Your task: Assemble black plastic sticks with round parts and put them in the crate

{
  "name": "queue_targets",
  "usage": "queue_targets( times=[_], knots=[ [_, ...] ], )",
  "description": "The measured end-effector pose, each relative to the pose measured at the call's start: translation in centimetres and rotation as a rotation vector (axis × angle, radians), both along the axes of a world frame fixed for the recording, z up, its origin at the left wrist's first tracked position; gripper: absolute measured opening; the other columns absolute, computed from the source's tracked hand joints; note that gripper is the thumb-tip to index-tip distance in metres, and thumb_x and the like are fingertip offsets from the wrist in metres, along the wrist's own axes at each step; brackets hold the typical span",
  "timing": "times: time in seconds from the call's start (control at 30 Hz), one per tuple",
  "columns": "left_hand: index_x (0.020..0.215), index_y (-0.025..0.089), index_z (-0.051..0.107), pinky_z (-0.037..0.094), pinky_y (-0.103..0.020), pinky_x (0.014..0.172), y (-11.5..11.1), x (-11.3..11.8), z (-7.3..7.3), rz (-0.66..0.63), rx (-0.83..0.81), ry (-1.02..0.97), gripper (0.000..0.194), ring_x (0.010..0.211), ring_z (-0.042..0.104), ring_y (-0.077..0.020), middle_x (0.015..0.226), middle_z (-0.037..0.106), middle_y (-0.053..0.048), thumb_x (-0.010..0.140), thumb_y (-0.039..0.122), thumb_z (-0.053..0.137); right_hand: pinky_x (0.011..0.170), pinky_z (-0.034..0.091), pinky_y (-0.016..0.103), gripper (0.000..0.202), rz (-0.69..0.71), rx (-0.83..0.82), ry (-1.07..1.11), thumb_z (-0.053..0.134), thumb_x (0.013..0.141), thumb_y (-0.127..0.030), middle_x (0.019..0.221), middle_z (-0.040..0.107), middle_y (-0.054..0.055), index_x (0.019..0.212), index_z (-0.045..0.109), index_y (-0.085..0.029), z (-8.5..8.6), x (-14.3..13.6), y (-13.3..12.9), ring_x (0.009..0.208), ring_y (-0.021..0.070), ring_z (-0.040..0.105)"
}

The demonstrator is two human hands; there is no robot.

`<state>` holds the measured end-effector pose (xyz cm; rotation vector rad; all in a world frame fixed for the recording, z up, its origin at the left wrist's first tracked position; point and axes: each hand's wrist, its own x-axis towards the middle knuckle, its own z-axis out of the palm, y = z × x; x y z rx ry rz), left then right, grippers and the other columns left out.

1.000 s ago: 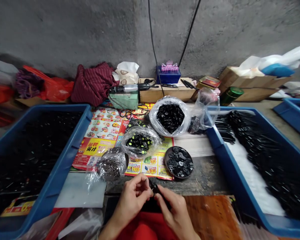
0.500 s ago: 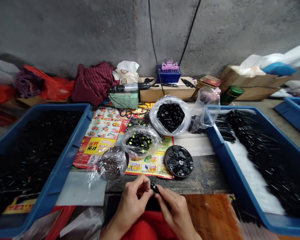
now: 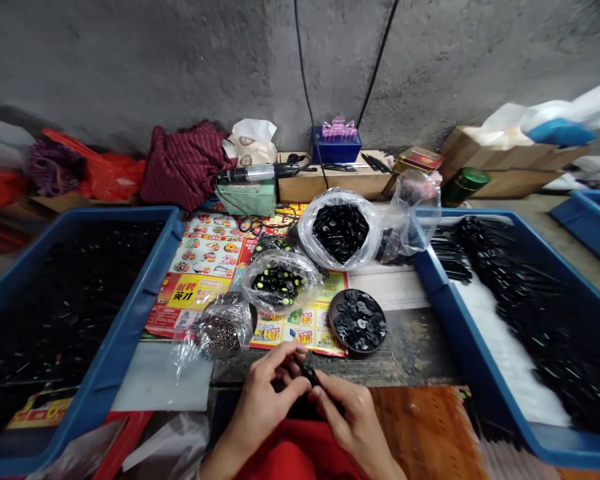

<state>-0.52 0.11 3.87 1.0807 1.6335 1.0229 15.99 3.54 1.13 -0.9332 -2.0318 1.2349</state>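
Observation:
Between my two hands is a small black part [image 3: 307, 371], partly covered by fingers, so its exact kind does not show. My left hand [image 3: 275, 387] pinches it from the left with thumb and forefinger. From the right, the thumb and fingers of my right hand [image 3: 347, 407] close on its other end. Just beyond the hands stands a round dish [image 3: 334, 335] of flat black pieces. A plastic bag [image 3: 253, 283] of black parts with yellow-green dots lies further back, beside a bag of small metal screws or pins [image 3: 224, 333].
Blue trays of black parts flank me, one at left [image 3: 167, 223] and one at right [image 3: 433, 283]. Behind the dish sits a bag [image 3: 305, 230] of black discs. A cylindrical power tool [image 3: 255, 175] rests on a green box [image 3: 250, 198]. Two cables [image 3: 304, 87] hang down the wall.
My left fingers have shifted and opened out a little around the black part, which shows at a different angle. My right hand stays nearly in place.

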Motion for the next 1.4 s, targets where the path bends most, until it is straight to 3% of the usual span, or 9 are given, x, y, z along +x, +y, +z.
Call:
queue_targets(
  times=[0.13, 0.33, 0.47, 0.6, 0.77, 0.93, 1.1, 1.27, 1.4],
  knots=[
    [0.092, 0.017, 0.065, 0.053, -0.023, 0.068, 0.1, -0.7, 0.6, -0.068, -0.112, -0.266, 0.025, 0.076, 0.066, -0.0177, 0.087, 0.070, -0.004, 0.067, 0.012, 0.066, 0.052, 0.044, 0.020, 0.039, 0.037, -0.232, 0.001, 0.049, 0.093, -0.034, 0.059, 0.068, 0.004, 0.068, 0.071, -0.014, 0.8, -0.2, -0.1, 0.050, 0.0142, 0.059],
    [0.076, 0.016, 0.062, 0.049, -0.021, 0.062, -0.3, -0.5, 1.1, -0.076, -0.067, -0.146, 0.005, 0.065, 0.061, -0.0146, 0.069, 0.064, -0.001, 0.071, 0.016, 0.064, 0.046, 0.039, 0.020, 0.046, 0.076, -0.445, 0.110, 0.052, 0.091, -0.043, 0.052, 0.062, 0.002, 0.064, 0.071, -0.012, 0.5, -0.5, -0.3, 0.044, 0.0115, 0.053],
    [0.072, 0.015, 0.058, 0.047, -0.021, 0.060, -0.3, -0.2, 1.1, -0.024, -0.055, -0.147, 0.006, 0.063, 0.058, -0.0138, 0.068, 0.062, -0.001, 0.070, 0.017, 0.063, 0.043, 0.041, 0.019, 0.046, 0.119, -0.581, 0.164, 0.052, 0.091, -0.046, 0.056, 0.063, 0.003, 0.068, 0.071, -0.011, 0.1, -0.5, -0.5, 0.043, 0.0114, 0.054],
    [0.078, 0.015, 0.059, 0.046, -0.019, 0.060, -0.3, -0.6, 0.9, -0.032, -0.080, -0.234, 0.009, 0.064, 0.057, -0.0122, 0.071, 0.061, 0.000, 0.071, 0.017, 0.064, 0.043, 0.042, 0.019, 0.047, 0.103, -0.668, 0.164, 0.054, 0.089, -0.049, 0.059, 0.064, 0.004, 0.069, 0.072, -0.010, -0.1, -0.6, -0.5, 0.044, 0.0111, 0.054],
    [0.097, 0.015, 0.064, 0.050, -0.022, 0.068, -0.1, -1.8, 0.5, -0.078, -0.169, -0.369, 0.028, 0.075, 0.063, -0.0155, 0.085, 0.068, -0.003, 0.069, 0.018, 0.070, 0.045, 0.041, 0.020, 0.048, 0.085, -0.722, 0.134, 0.057, 0.086, -0.054, 0.059, 0.062, 0.003, 0.076, 0.073, -0.010, 0.0, -0.7, 0.1, 0.044, 0.0100, 0.050],
    [0.076, 0.015, 0.074, 0.047, -0.023, 0.064, 0.2, -2.2, 0.7, -0.174, -0.180, -0.169, 0.012, 0.069, 0.063, -0.0164, 0.073, 0.072, -0.003, 0.069, 0.014, 0.064, 0.049, 0.044, 0.021, 0.049, 0.183, -0.906, 0.167, 0.063, 0.080, -0.057, 0.062, 0.064, 0.003, 0.077, 0.073, -0.009, -0.4, -0.2, 0.8, 0.046, 0.0094, 0.051],
    [0.072, 0.019, 0.077, 0.046, -0.024, 0.068, -0.3, -1.4, 0.8, -0.224, -0.076, 0.081, 0.016, 0.069, 0.065, -0.0173, 0.072, 0.075, -0.002, 0.068, 0.009, 0.065, 0.043, 0.041, 0.019, 0.048, 0.180, -1.057, 0.183, 0.068, 0.073, -0.057, 0.057, 0.066, 0.004, 0.068, 0.071, -0.010, -1.0, -0.1, 0.8, 0.040, 0.0081, 0.050],
    [0.073, 0.019, 0.076, 0.045, -0.024, 0.071, -0.7, -0.9, 0.7, -0.223, 0.001, 0.130, 0.020, 0.071, 0.066, -0.0175, 0.074, 0.075, -0.002, 0.068, 0.005, 0.064, 0.033, 0.025, 0.016, 0.035, 0.045, -1.106, 0.187, 0.063, 0.069, -0.038, 0.039, 0.054, -0.001, 0.046, 0.062, -0.012, -0.8, -0.7, 0.3, 0.030, 0.0046, 0.035],
    [0.072, 0.019, 0.076, 0.046, -0.024, 0.069, -0.6, -0.7, 0.8, -0.300, 0.027, 0.120, 0.021, 0.070, 0.065, -0.0178, 0.071, 0.074, -0.003, 0.067, 0.003, 0.063, 0.032, 0.018, 0.017, 0.029, 0.036, -1.140, 0.178, 0.055, 0.066, -0.029, 0.036, 0.051, -0.002, 0.045, 0.064, -0.012, -0.7, -0.9, 0.2, 0.028, 0.0041, 0.030]
  ],
)
